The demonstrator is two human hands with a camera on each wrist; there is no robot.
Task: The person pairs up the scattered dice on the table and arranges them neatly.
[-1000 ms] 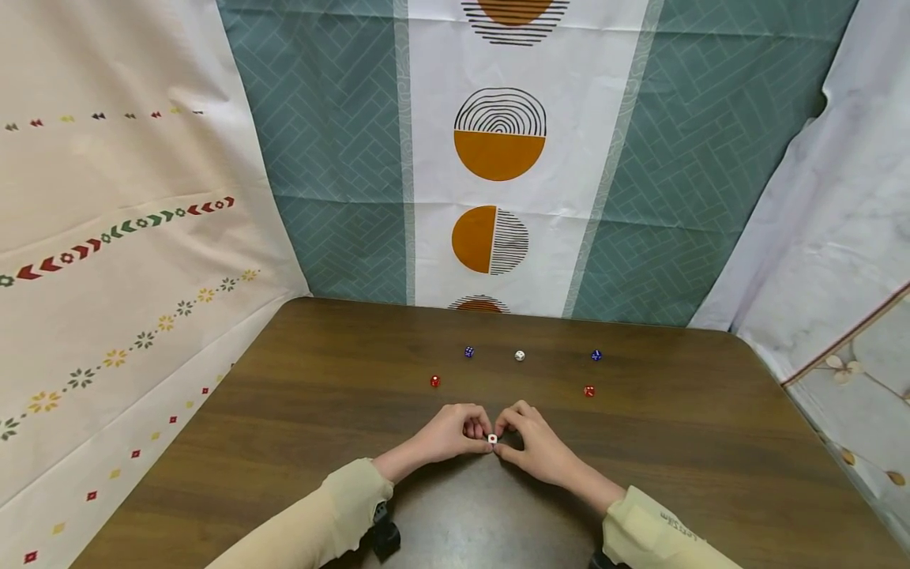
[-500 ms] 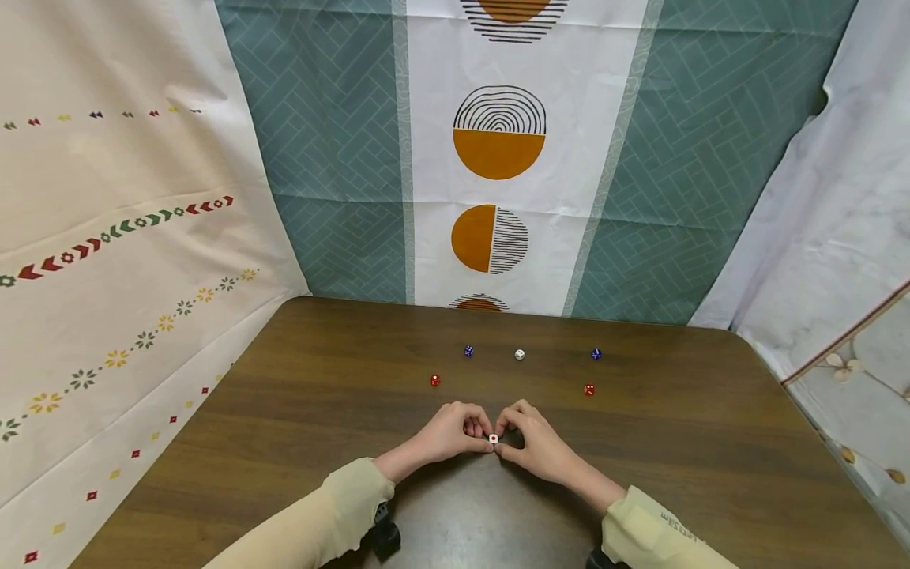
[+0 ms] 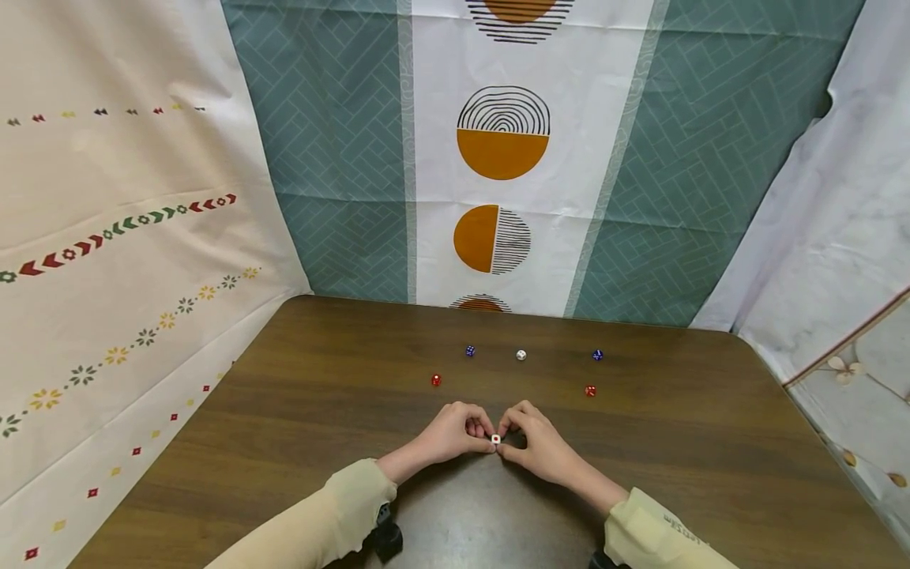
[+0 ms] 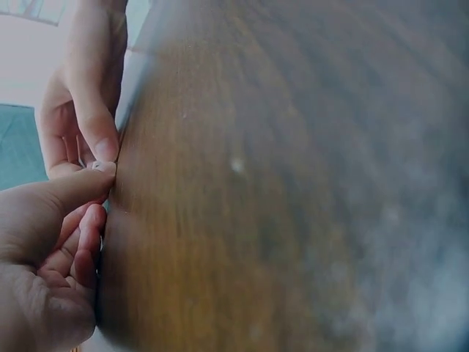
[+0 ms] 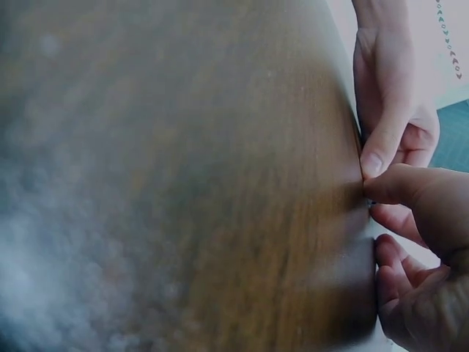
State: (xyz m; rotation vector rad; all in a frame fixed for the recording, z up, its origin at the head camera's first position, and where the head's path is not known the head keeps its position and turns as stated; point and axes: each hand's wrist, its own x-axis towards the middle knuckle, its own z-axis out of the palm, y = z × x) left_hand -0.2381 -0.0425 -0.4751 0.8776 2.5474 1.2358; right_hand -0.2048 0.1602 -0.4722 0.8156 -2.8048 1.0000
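A small white die (image 3: 495,439) with a red dot on its upper face is held between both hands near the middle of the table. From the left, my left hand (image 3: 455,432) pinches it with thumb and forefinger. My right hand (image 3: 538,446) pinches the same die from the right, its thumb and forefinger forming a ring. In the left wrist view, the thumbs of the left hand (image 4: 33,227) and right hand (image 4: 84,95) meet at the die, low against the wood. Fingers hide most of the die in the right wrist view.
Beyond the hands lie a red die (image 3: 436,380), a blue die (image 3: 470,351), a white die (image 3: 521,356), another blue die (image 3: 597,356) and another red die (image 3: 590,391). They rest apart on the brown wooden table (image 3: 341,371). Patterned cloths (image 3: 334,158) hang around it.
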